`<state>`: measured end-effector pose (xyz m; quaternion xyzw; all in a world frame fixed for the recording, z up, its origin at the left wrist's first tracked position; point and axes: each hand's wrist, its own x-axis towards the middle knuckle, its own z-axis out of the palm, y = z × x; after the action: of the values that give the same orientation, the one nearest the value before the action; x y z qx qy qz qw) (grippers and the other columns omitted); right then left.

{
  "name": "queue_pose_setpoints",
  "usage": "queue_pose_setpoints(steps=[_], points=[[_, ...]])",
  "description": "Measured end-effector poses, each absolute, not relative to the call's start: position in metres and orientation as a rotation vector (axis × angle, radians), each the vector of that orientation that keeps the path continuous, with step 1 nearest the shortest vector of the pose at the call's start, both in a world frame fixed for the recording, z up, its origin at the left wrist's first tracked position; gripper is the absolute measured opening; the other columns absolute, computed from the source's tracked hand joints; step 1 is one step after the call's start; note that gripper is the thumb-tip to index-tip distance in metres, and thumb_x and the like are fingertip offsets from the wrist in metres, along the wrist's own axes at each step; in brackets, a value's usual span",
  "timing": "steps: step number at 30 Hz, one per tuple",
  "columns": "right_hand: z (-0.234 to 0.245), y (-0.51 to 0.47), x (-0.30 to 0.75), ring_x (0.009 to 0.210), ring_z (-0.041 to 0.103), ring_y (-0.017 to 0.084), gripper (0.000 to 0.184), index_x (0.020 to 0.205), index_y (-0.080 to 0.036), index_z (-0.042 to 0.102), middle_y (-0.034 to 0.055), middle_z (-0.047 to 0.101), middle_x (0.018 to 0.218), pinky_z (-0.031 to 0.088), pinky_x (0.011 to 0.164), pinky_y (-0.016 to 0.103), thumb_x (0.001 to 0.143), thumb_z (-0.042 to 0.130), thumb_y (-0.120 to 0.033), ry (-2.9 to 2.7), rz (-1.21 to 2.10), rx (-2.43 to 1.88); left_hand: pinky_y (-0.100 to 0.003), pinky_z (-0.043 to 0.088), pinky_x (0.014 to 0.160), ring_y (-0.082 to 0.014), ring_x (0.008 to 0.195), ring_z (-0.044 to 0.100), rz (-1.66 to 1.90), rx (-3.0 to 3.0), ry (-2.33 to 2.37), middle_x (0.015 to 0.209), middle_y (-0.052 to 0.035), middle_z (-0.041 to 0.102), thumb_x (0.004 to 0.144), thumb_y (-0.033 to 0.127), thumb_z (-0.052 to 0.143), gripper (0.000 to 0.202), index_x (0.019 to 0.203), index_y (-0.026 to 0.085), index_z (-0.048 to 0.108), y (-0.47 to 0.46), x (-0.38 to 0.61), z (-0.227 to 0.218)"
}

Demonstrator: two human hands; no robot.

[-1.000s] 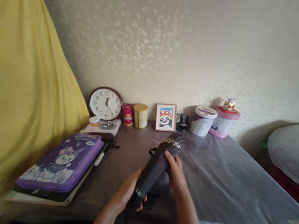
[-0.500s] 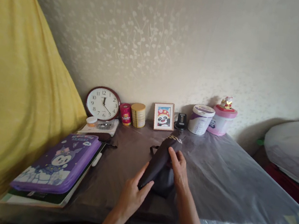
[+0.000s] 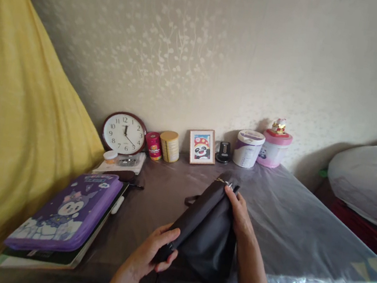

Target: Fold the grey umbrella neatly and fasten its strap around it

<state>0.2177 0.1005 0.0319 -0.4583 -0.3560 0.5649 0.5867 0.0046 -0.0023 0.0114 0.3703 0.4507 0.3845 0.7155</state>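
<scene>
A black folding umbrella is held slantwise above the near part of the covered table, its loose cloth hanging open on the right side. My left hand is closed around the handle at its lower left end, and a dark wrist strap dangles below. At the upper right end, my right hand grips the cloth near the metal rib tips, thumb on top. Some of my right fingers are hidden behind the fabric. A thin dark strap loop sticks out from the umbrella's far left side.
Along the wall stand a clock, a pink can, a yellow-lidded can, a picture frame, a white tub and a pink-lidded jar. A purple case lies on books at the left, beside a yellow curtain.
The umbrella's loose cloth has spread out to the right and down. My left hand has shifted down-left onto the handle, and my right hand has moved right along the top end.
</scene>
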Motion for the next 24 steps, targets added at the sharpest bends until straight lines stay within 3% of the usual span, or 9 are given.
queue_pose_setpoints(steps=[3, 6, 8, 11, 14, 16, 18, 20, 24], points=[[0.027, 0.102, 0.217, 0.064, 0.065, 0.022, 0.044, 0.097, -0.021, 0.064, 0.0023, 0.070, 0.074, 0.052, 0.059, 0.032, 0.062, 0.074, -0.047, -0.814, 1.294, -1.070, -0.018, 0.031, 0.032, -0.0079, 0.035, 0.045, 0.775, 1.094, 1.160, 0.062, 0.0007, 0.060, 0.080, 0.052, 0.051, 0.046, 0.111, 0.018, 0.051, -0.001, 0.006, 0.008], [0.021, 0.106, 0.215, 0.067, 0.064, 0.021, 0.045, 0.094, -0.021, 0.063, 0.0010, 0.070, 0.075, 0.051, 0.061, 0.031, 0.058, 0.076, -0.045, -0.839, 1.156, -1.106, -0.030, 0.051, 0.069, -0.0198, 0.081, 0.064, 0.954, 1.472, 1.390, 0.101, -0.0088, 0.064, 0.076, 0.044, 0.059, 0.056, 0.126, 0.021, 0.048, 0.001, 0.011, 0.005], [0.018, 0.109, 0.214, 0.068, 0.063, 0.021, 0.046, 0.092, -0.021, 0.063, 0.0009, 0.069, 0.074, 0.051, 0.061, 0.030, 0.056, 0.076, -0.046, -0.846, 1.071, -1.136, -0.037, 0.042, 0.094, -0.0247, 0.111, 0.054, 1.113, 1.653, 1.486, 0.120, -0.0098, 0.057, 0.074, 0.038, 0.063, 0.058, 0.128, 0.022, 0.048, 0.002, 0.015, 0.006], [0.020, 0.109, 0.216, 0.071, 0.063, 0.021, 0.047, 0.091, -0.020, 0.063, 0.0011, 0.068, 0.075, 0.050, 0.062, 0.030, 0.056, 0.075, -0.048, -0.871, 0.983, -1.178, -0.038, 0.036, 0.102, -0.0246, 0.117, 0.050, 1.188, 1.765, 1.495, 0.125, -0.0074, 0.054, 0.076, 0.035, 0.061, 0.055, 0.129, 0.026, 0.049, 0.003, 0.020, 0.011], [0.032, 0.104, 0.223, 0.075, 0.061, 0.021, 0.044, 0.090, -0.020, 0.064, 0.0005, 0.068, 0.077, 0.048, 0.064, 0.029, 0.059, 0.073, -0.049, -0.943, 0.919, -1.221, -0.035, 0.046, 0.090, -0.0228, 0.100, 0.060, 1.152, 1.685, 1.415, 0.110, -0.0069, 0.064, 0.077, 0.037, 0.061, 0.050, 0.125, 0.026, 0.053, 0.001, 0.023, 0.017], [0.043, 0.098, 0.230, 0.078, 0.061, 0.021, 0.039, 0.089, -0.021, 0.065, 0.0004, 0.068, 0.079, 0.047, 0.066, 0.028, 0.063, 0.071, -0.050, -1.017, 0.924, -1.213, -0.028, 0.052, 0.058, -0.0174, 0.064, 0.064, 1.068, 1.479, 1.359, 0.081, -0.0038, 0.068, 0.077, 0.042, 0.061, 0.051, 0.124, 0.023, 0.053, -0.001, 0.024, 0.019], [0.051, 0.094, 0.242, 0.079, 0.061, 0.019, 0.035, 0.087, -0.020, 0.066, 0.0005, 0.068, 0.081, 0.047, 0.067, 0.027, 0.067, 0.068, -0.049, -1.045, 0.948, -1.155, -0.020, 0.037, 0.032, -0.0095, 0.035, 0.048, 1.012, 1.233, 1.263, 0.059, 0.0023, 0.060, 0.076, 0.045, 0.060, 0.052, 0.121, 0.020, 0.053, -0.004, 0.026, 0.021], [0.055, 0.094, 0.256, 0.076, 0.061, 0.016, 0.031, 0.085, -0.021, 0.066, 0.0005, 0.068, 0.082, 0.048, 0.067, 0.026, 0.069, 0.067, -0.048, -0.914, 0.961, -1.042, -0.017, 0.024, 0.026, -0.0045, 0.027, 0.036, 1.056, 0.992, 1.150, 0.054, 0.0058, 0.053, 0.074, 0.048, 0.062, 0.044, 0.106, 0.018, 0.057, -0.007, 0.028, 0.021], [0.049, 0.099, 0.281, 0.064, 0.060, 0.011, 0.025, 0.074, -0.019, 0.063, -0.0006, 0.065, 0.072, 0.051, 0.063, 0.024, 0.061, 0.074, -0.038, -0.505, 0.956, -0.839, -0.015, 0.021, 0.027, -0.0025, 0.025, 0.029, 1.150, 0.694, 1.011, 0.043, 0.0096, 0.043, 0.065, 0.056, 0.066, 0.041, 0.073, 0.020, 0.049, -0.007, 0.034, 0.021]])
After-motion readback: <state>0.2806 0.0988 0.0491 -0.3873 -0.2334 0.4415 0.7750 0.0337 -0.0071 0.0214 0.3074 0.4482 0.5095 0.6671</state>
